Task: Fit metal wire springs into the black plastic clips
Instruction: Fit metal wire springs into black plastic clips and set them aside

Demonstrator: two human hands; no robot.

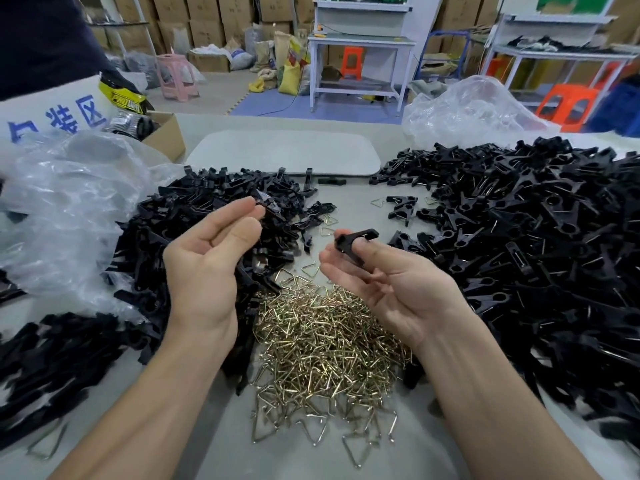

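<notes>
A loose heap of brass-coloured triangular wire springs (322,348) lies in the middle, with a few strays around its edge. To its left spreads a pile of black plastic clip pieces (207,216), and to its right a larger pile of black clips (519,237) (thin wire glints on many). The right hand (391,292) pinches one single black clip (355,242) above the springs. The left hand (204,258) pinches a small black piece (266,206), too blurred to make out.
</notes>
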